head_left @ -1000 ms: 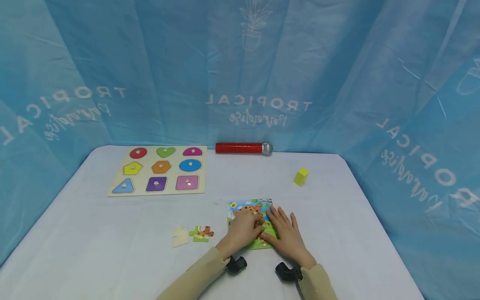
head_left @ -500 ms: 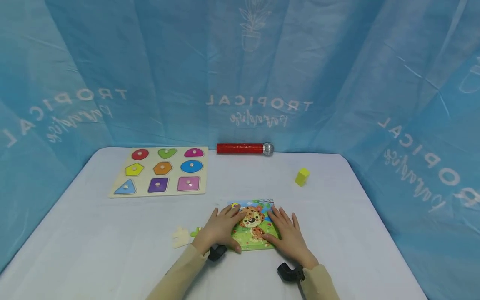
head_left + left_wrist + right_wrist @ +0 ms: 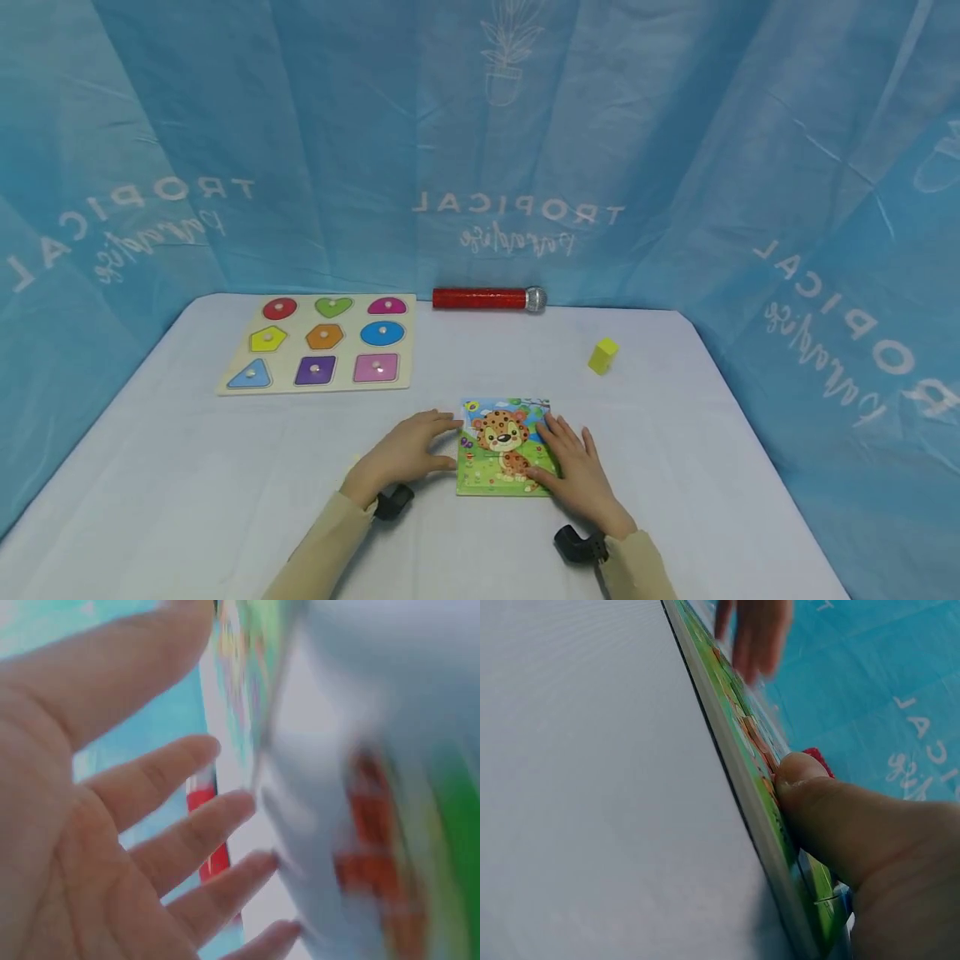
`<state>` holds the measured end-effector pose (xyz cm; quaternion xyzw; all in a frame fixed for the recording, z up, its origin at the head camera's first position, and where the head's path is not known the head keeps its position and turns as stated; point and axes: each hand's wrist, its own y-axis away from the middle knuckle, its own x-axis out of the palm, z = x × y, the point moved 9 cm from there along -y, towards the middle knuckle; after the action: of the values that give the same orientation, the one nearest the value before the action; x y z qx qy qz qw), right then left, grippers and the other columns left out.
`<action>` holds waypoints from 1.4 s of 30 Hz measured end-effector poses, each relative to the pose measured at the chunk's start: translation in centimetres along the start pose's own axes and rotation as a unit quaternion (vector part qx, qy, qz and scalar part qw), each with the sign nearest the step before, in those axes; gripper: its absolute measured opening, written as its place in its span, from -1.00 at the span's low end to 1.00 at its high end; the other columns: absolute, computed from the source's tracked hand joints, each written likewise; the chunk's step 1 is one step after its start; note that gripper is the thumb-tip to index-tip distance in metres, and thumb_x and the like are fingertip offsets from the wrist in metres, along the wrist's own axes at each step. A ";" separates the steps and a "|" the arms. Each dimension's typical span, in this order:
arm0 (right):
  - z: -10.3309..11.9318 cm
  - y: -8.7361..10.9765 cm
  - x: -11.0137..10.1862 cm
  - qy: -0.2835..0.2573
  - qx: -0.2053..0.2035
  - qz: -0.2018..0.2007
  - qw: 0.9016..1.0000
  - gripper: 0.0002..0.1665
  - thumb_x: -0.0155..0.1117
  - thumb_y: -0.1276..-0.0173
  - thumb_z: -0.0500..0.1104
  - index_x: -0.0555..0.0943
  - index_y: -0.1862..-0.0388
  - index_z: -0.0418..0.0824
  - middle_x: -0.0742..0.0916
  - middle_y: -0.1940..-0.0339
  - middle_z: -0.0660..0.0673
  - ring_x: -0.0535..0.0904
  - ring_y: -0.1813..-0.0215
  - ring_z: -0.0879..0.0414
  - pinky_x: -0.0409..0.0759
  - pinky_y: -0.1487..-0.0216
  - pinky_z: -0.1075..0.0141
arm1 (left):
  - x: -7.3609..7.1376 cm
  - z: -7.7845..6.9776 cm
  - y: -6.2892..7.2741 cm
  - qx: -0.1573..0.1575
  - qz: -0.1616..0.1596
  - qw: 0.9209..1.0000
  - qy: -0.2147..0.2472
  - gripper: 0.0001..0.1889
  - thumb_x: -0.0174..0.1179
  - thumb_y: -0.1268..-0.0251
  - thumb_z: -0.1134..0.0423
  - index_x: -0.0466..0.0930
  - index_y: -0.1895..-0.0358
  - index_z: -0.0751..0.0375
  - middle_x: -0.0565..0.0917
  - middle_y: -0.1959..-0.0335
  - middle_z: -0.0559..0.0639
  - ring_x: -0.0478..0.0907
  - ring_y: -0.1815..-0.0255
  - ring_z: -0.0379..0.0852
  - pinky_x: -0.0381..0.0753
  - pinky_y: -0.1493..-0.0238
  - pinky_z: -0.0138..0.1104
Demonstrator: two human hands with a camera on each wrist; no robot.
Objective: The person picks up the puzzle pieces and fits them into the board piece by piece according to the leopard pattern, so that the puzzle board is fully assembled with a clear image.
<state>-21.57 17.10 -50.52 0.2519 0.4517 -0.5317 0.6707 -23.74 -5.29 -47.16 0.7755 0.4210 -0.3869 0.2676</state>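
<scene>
A jigsaw puzzle (image 3: 480, 477) with a cartoon leopard on green grass lies flat on the white table. My right hand (image 3: 583, 482) rests on its right side with the fingers extended; in the right wrist view the thumb (image 3: 832, 810) presses the picture near the edge. Just left of the puzzle is my left hand (image 3: 401, 454), fingers spread and holding nothing, fingertips right at the left edge. A blurred orange and green puzzle piece (image 3: 367, 847) shows beside it in the left wrist view. In the head view, the left hand and wrist hide the loose pieces almost wholly.
A shape board (image 3: 285, 380) with several coloured knobbed shapes lies at the back left. Behind the puzzle, a red toy microphone (image 3: 480, 298) lies along the table's far edge. A small yellow block (image 3: 602, 356) stands at the back right. Blue printed curtains (image 3: 337, 125) surround the table.
My left hand first leaves the middle of the puzzle, touches its left side, then moves off leftward over the loose pieces. The leopard picture is uncovered. My right hand stays in place.
</scene>
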 end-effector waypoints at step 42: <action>0.5 0.1 -0.3 -0.010 -0.002 -0.001 1.000 -0.12 0.28 -0.28 0.14 0.27 -0.48 -0.19 0.27 -0.55 -0.20 0.11 -0.56 -0.20 -0.20 -0.52 -0.22 | 2.2 -7.0 0.1 0.162 -0.075 0.968 -0.178 -0.76 0.37 -0.11 0.10 0.74 0.10 -0.16 0.67 0.17 -0.18 0.57 0.10 -0.17 0.54 -0.01 -0.20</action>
<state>-21.35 16.83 -50.03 0.2453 0.4459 -0.5338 0.6753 -20.25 0.84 -45.10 0.6935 0.3549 -0.6009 0.1790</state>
